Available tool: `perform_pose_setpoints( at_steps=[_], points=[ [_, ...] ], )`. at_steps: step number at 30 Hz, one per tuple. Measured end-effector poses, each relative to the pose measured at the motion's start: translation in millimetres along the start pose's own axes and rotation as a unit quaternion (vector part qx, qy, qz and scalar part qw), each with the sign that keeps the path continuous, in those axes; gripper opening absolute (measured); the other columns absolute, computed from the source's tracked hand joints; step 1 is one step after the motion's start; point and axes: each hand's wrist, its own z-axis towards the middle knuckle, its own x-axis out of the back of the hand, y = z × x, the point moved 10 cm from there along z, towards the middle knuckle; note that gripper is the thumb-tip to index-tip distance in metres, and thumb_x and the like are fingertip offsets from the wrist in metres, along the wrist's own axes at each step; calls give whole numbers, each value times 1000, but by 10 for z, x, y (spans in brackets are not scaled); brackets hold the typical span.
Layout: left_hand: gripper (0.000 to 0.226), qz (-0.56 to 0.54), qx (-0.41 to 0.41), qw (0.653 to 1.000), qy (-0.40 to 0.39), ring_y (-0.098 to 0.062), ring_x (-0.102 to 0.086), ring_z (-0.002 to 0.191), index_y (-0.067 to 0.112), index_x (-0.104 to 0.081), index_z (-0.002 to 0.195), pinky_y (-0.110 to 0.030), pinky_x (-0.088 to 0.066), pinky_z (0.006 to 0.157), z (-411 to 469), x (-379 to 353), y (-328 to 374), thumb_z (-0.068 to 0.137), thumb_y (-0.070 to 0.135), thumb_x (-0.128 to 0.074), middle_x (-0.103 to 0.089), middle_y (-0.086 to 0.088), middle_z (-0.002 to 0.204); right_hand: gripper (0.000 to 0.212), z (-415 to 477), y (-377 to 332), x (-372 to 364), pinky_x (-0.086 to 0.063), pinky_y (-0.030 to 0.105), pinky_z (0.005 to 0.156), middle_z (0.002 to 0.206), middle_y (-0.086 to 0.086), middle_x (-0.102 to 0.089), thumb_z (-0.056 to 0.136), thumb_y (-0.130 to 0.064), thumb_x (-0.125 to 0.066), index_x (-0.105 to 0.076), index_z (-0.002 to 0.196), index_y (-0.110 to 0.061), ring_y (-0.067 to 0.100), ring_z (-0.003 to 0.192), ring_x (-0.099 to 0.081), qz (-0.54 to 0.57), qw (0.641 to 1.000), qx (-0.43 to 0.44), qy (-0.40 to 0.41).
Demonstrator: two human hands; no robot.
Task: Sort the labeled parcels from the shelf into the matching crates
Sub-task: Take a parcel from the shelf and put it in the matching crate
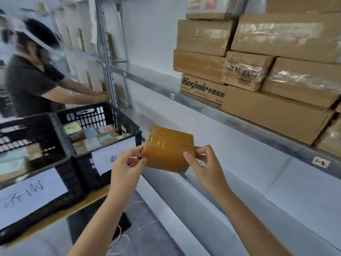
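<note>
A small brown parcel (168,147), wrapped all over in glossy clear tape, is held up in the air in front of the metal shelf (239,124), below its front edge and just to the right of the crates. It is gripped at both ends. The left hand (127,161) is closed on its left edge, with the thumb laid on the near face and the fingers curled behind. The right hand (201,161) is pinched on its right edge in the same way, thumb to the front. No writing can be made out on the face turned to the camera. To the left, two black slotted crates are set side by side and touching. The farther crate (92,115) is partly filled with small flat parcels (92,137) bearing pale labels, and a few more, blurred, are seen in the nearer crate (33,124). White sheets (31,198) with handwritten characters are fixed to the crates' fronts. On the shelf, to the right, large taped cardboard boxes (286,34) are stacked in several layers, among them a box printed "Kasimir" (201,87). Small tags (321,162) are stuck on the shelf's front edge. At far left a second person (27,85) in a dark shirt is seen, blurred, with both arms stretched toward a neighbouring rack. A thin pale string (120,237) is seen lying on the grey floor below the arms.
</note>
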Motion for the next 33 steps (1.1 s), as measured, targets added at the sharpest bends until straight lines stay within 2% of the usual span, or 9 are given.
perform_pose_setpoints(
  at_steps=[2,4,8,13,17,20,25,28,33],
  points=[
    [32,16,0,1000,11,-2,-63,80,34,-70,100,-14,-54,69,43,248,-44,90,4,-68,-66,-5,99,43,58,-25,-227,-56,20,71,103,3,-65,90,-53,-56,-51,91,-11,16,95,-65,8,1000,-21,-6],
    [29,17,20,999,24,0,-62,82,35,-69,94,-8,-48,61,93,485,-127,91,7,-66,-67,-2,99,40,121,-107,-443,-55,24,72,92,8,-63,93,-47,-59,-52,88,-7,22,88,-64,0,1000,-16,-10],
    [22,-30,65,997,40,-12,-63,98,34,-70,96,-18,-49,70,189,922,-303,95,15,-60,-67,2,101,17,263,-279,-918,-52,15,67,94,-7,-64,92,-26,-70,-54,95,-19,7,88,-65,4,999,8,-42],
    [20,-88,101,989,66,-14,-67,106,23,-73,95,-37,-51,97,307,1411,-541,97,12,-55,-75,7,105,46,379,-428,-1556,-53,7,69,107,-16,-62,89,-13,-73,-51,125,-31,0,96,-64,17,994,20,-102],
    [20,-134,127,979,91,-17,-70,105,12,-70,94,-35,-52,96,421,1750,-789,101,20,-53,-76,0,102,51,402,-481,-2007,-56,14,82,115,-16,-64,86,-6,-75,-55,124,-33,2,103,-66,17,990,33,-134],
    [28,-157,152,971,100,-19,-71,102,10,-69,96,-41,-56,94,511,1937,-943,98,35,-57,-76,-5,100,52,399,-489,-2291,-54,11,78,115,-20,-64,85,-1,-75,-53,114,-38,-8,104,-64,43,987,32,-153],
    [62,-181,192,959,99,-18,-71,103,2,-61,94,-44,-61,83,657,2177,-1138,74,60,-69,-77,-2,100,40,387,-424,-2673,-54,12,78,120,-15,-65,86,-12,-75,-53,114,-30,-8,107,-63,62,982,31,-174],
    [54,-174,212,957,98,-18,-73,96,12,-55,84,-42,-62,80,694,2345,-1251,66,58,-77,-76,-6,95,37,365,-425,-2915,-55,15,82,120,-17,-65,84,-26,-75,-53,114,-30,-6,109,-62,82,977,21,-196],
    [51,-174,227,955,77,-24,-73,96,11,-53,88,-43,-61,85,824,2526,-1425,69,50,-79,-75,-11,103,33,445,-436,-3203,-56,17,79,110,-20,-70,82,-49,-66,-57,107,-30,-1,108,-64,80,980,6,-185]
  ],
)
